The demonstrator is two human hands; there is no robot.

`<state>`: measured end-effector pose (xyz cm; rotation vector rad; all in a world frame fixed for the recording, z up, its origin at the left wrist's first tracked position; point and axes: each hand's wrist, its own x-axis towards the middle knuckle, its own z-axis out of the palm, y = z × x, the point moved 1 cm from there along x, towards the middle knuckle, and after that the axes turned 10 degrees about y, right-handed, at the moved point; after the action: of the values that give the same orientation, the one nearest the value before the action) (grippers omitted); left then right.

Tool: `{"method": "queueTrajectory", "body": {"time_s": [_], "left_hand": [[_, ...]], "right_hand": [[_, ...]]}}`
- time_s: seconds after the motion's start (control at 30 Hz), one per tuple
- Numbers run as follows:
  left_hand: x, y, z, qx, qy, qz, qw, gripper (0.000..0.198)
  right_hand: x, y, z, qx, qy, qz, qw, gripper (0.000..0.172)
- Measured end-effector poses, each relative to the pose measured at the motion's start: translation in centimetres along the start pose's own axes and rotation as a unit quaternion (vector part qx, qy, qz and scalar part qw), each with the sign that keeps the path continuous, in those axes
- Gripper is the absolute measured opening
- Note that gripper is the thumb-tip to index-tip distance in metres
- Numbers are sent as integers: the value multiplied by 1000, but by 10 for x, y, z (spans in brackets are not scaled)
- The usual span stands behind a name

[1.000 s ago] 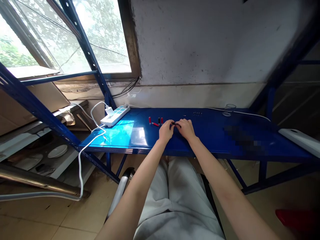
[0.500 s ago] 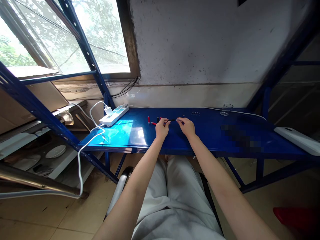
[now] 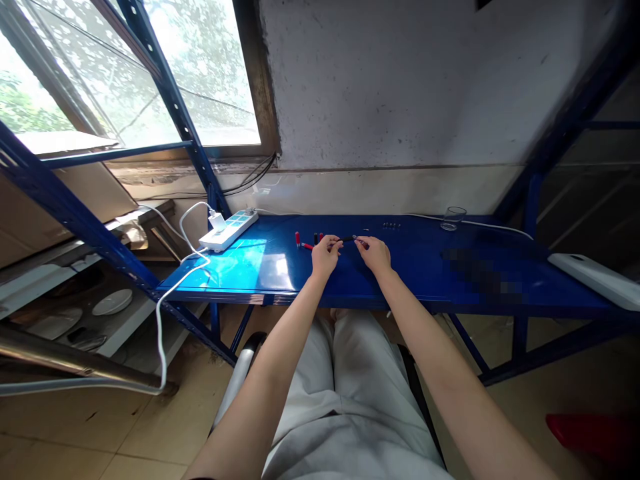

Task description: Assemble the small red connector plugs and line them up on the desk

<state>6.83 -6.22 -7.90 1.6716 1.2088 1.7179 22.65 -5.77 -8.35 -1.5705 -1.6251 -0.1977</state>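
My left hand point(image 3: 326, 257) is closed on one end of a thin black pen-like piece point(image 3: 346, 239) above the blue table point(image 3: 415, 273). My right hand point(image 3: 375, 253) pinches a small part at the other end of that piece; its details are too small to tell. Just left of my left hand, a red piece point(image 3: 297, 238) stands upright and another red piece point(image 3: 307, 247) lies flat. A short black piece point(image 3: 315, 238) stands behind my left hand. Several tiny parts point(image 3: 391, 226) sit in a group toward the back.
On the left of the table lies a white power strip point(image 3: 230, 230) with a white cable. A clear glass point(image 3: 453, 218) stands at the back right, near a blurred dark area point(image 3: 480, 273). A white object point(image 3: 595, 280) rests at the right end.
The black piece and the small part in my right hand now meet; a small gap showed between them before. Both hands have shifted very slightly right.
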Motion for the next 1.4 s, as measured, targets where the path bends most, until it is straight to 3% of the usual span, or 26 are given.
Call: {"method": "queueTrajectory", "body": {"time_s": [0.57,0.9,1.4], "left_hand": [[-1,-1,0,25,12,8,1000,21],[-3,2,-1,32,-40,6,999,20],[-3,4,-4,55,-18,14,998,19]], "right_hand": [[-4,-9,-2,-117,-7,-52,992,36],[-4,-23,-5,-94,-18,-126,987,40],[-8,-28,-1,-99,-17,-139,985,31]]}}
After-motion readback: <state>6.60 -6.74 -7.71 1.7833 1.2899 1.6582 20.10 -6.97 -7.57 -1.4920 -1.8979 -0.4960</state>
